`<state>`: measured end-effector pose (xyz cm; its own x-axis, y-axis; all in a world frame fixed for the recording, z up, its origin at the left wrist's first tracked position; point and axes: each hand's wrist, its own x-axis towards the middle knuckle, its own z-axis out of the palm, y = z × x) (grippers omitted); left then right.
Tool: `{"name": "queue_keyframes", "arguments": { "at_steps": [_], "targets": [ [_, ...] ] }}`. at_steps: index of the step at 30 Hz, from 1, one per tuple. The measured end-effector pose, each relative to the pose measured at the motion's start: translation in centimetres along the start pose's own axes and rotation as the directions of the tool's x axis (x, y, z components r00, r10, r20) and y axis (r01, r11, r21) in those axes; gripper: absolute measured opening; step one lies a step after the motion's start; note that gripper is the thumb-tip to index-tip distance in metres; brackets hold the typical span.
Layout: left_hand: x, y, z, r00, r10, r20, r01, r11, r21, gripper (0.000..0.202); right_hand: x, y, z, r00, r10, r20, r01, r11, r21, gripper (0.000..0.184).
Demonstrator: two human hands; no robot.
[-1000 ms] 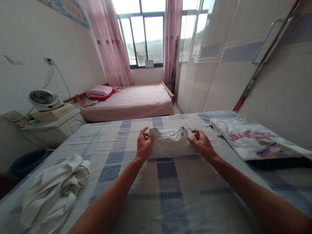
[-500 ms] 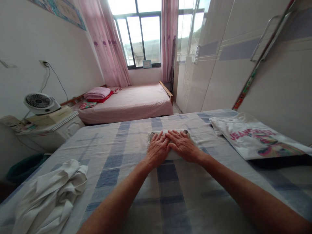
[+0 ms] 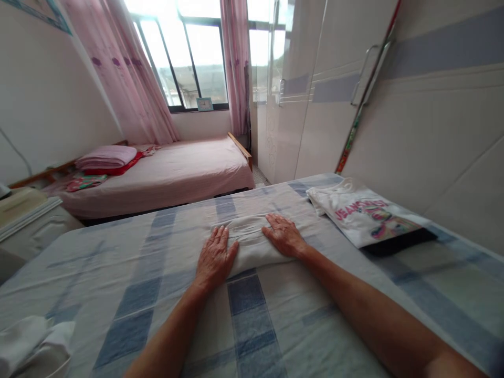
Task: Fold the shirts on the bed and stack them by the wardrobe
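Observation:
A folded white garment [image 3: 252, 244] lies flat on the blue-and-white checked bedsheet [image 3: 189, 325]; its kind does not show. Flat on its left end rests my left hand [image 3: 216, 254], fingers stretched out and thumb apart. My right hand [image 3: 284, 234] lies spread over the right end, palm down. Between the hands the cloth shows creases near its far edge. To the right is a folded white T-shirt [image 3: 354, 210] with pink lettering, a colourful print and a black lower band. At the near left corner a crumpled white cloth [image 3: 35, 346] is partly out of view.
Beyond this bed stands a second bed [image 3: 185, 173] with a pink sheet and a folded pink quilt [image 3: 108, 157]. A tall glossy wardrobe [image 3: 315, 105] runs along the right. At the left edge is a white cabinet [image 3: 35, 231]. A small clock [image 3: 205, 104] stands on the windowsill.
My hands have moved apart, from touching at the middle of the folded garment to its two ends, uncovering its centre. The view has turned right.

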<state>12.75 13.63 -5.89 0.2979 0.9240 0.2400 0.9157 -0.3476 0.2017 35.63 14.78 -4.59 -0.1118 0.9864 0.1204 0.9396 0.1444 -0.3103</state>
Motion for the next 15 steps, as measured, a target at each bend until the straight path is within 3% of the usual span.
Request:
{"name": "queue_keyframes", "arguments": {
  "at_steps": [4,6,9,11,13,15],
  "targets": [
    [-0.2,-0.2,-0.1,0.99,0.052,-0.134,-0.049,0.998,0.027,0.054,0.1,-0.1,-0.3,1.0,0.013,0.011,-0.014,1.0,0.006,0.067],
    [-0.5,0.1,-0.6,0.944,0.164,-0.285,-0.157,0.986,0.048,0.047,0.1,-0.1,-0.3,1.0,0.016,0.01,-0.016,1.0,0.003,0.067],
    [-1.3,1.5,-1.7,0.775,0.48,-0.41,-0.487,0.868,0.096,0.036,0.0,-0.2,-0.3,1.0,0.006,-0.01,-0.006,1.0,0.006,0.066],
    [-1.8,2.4,-1.9,0.68,0.646,-0.346,-0.653,0.749,0.115,0.037,-0.1,-0.1,-0.2,1.0,-0.004,-0.02,0.004,1.0,0.013,0.067],
    [-2.0,3.0,-1.7,0.683,0.687,-0.25,-0.683,0.721,0.117,0.044,0.0,0.0,-0.1,1.0,-0.011,-0.025,0.011,1.0,0.016,0.066],
    [-2.1,3.1,-1.3,0.737,0.649,-0.189,-0.64,0.76,0.115,0.053,0.0,0.0,-0.1,0.999,-0.013,-0.032,0.014,1.0,0.017,0.065]
  ]
}}
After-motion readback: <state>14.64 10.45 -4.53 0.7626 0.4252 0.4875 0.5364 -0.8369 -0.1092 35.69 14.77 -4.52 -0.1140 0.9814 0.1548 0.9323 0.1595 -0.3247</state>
